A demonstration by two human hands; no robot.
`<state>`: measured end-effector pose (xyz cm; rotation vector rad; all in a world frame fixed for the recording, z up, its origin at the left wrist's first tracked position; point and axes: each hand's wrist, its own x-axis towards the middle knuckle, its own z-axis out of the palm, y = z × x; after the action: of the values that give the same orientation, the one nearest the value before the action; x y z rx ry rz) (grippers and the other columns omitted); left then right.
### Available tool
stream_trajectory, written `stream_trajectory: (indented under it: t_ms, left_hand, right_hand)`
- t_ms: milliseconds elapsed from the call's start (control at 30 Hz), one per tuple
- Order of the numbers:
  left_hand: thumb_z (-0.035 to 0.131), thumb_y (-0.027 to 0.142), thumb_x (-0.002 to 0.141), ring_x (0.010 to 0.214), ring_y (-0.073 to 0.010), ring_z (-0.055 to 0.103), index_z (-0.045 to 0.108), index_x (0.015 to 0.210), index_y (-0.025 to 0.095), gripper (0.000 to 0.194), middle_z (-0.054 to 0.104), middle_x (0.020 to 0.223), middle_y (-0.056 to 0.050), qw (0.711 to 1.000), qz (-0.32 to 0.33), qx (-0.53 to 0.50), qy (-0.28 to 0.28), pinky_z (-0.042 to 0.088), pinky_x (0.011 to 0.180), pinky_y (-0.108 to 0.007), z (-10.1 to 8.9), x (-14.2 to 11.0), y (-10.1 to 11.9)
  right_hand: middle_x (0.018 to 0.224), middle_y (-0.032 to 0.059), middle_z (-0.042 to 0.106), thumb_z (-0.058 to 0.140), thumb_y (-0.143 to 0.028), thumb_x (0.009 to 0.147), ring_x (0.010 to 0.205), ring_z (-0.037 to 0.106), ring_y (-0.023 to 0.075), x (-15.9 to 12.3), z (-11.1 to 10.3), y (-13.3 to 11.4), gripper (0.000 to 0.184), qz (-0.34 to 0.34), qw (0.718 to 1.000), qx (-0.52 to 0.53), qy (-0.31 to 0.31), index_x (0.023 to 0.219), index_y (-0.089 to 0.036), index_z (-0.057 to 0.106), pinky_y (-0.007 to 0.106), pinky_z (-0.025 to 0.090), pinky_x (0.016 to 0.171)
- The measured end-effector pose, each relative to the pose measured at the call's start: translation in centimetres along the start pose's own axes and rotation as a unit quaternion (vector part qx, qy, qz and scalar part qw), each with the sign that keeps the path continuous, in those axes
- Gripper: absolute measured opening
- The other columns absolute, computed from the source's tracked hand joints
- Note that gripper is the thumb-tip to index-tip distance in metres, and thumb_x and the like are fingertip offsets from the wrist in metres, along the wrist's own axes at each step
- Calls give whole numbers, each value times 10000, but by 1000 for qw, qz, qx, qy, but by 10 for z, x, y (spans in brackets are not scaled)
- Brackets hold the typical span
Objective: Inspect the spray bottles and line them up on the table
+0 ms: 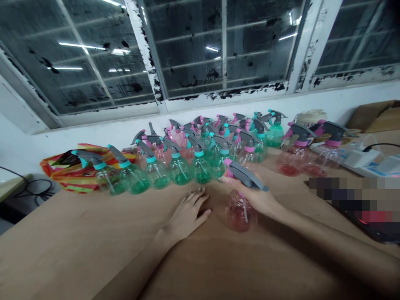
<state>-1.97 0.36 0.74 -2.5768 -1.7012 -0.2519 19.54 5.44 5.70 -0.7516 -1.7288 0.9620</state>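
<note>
My right hand is wrapped round the neck of a pink spray bottle, under its grey and pink trigger head. The bottle is tilted a little, with some liquid and a dip tube showing through its clear wall. My left hand lies flat on the wooden table, fingers spread, holding nothing. Just beyond its fingertips stands a row of green spray bottles with turquoise collars. Two more pink spray bottles stand to the right of my right hand.
Behind the front row crowd several more pink and green bottles. An orange and yellow bag lies at the left. On the right are a power strip, a cardboard box and a pixelated patch over a dark device. A white-framed window rises behind.
</note>
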Motion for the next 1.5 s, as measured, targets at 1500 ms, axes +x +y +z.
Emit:
stream_trajectory:
  t_ms: [1500]
  left_hand:
    - [371,372,952,1329,-246,324,478,1293,119,438,422,1405,-125,999,-2,28,26,265,1082,-421,7,1,3]
  right_hand:
    - [862,142,660,472,-752,694,784,601,285,23,-137,90,643,-7,894,-389,220,911,-159,590,370,426,686]
